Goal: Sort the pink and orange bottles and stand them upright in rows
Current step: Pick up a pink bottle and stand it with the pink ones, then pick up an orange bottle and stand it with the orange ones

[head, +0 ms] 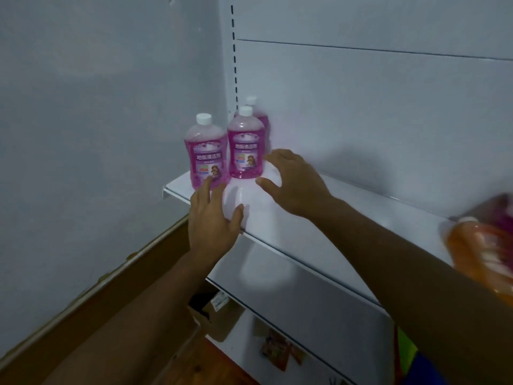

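Three pink bottles with white caps stand upright at the left end of the white shelf (277, 207): one at the front left (206, 151), one beside it (246, 145), and one behind (259, 112), mostly hidden. My left hand (213, 218) hovers open just in front of the front-left bottle, fingertips near its base. My right hand (294, 182) is open, fingers spread, just right of the middle bottle and holding nothing. An orange bottle (483, 251) lies blurred at the shelf's right edge, with something pink (499, 207) behind it.
The shelf's back panel (361, 107) and a slotted upright (234, 51) rise behind the bottles. A grey wall (97, 120) closes the left side. A lower shelf (305, 295) and cardboard boxes (211, 312) sit below.
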Motion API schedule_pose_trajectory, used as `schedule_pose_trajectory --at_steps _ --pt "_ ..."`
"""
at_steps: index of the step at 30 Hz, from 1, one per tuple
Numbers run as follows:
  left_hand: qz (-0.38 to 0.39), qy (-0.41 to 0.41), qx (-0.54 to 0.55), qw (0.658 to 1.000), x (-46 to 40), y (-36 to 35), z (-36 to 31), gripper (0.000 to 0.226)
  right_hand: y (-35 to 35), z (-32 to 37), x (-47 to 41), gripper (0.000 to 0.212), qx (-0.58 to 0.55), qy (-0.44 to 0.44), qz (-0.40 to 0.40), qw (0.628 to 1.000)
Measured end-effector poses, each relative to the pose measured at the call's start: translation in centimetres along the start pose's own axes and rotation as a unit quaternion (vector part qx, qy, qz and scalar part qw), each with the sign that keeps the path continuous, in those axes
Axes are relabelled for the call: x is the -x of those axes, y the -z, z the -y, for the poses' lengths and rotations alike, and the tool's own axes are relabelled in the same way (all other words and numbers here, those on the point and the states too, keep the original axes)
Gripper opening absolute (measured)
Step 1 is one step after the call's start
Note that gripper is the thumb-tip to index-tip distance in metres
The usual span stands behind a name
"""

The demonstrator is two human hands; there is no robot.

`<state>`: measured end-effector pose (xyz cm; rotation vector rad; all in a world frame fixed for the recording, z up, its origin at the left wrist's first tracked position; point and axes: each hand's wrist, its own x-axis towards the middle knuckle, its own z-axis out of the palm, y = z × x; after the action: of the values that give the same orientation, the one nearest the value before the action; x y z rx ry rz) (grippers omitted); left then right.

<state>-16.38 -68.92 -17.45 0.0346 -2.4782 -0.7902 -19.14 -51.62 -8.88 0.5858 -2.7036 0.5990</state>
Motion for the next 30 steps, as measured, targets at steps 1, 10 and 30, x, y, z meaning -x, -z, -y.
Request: schedule_pose_trajectory --at_steps 1,10,30 --pt "0.026 -0.013 -0.011 1.0 1.0 -0.2 -1.7 0.07 1.0 -0.7 1.5 0.059 0.025 -0.01 0.01 1.0" --pt "0.245 -0.12 0.016 0.962 10.7 -5.1 -17.0 0.081 12.0 -8.7 17.8 0.07 0.14 -0.127 0.003 0.982" --pt "0.291 -0.236 0.239 0.896 13.5 -10.6 -34.4 0.064 21.8 -18.7 35.2 0.071 0.162 -0.396 -0.083 0.9"
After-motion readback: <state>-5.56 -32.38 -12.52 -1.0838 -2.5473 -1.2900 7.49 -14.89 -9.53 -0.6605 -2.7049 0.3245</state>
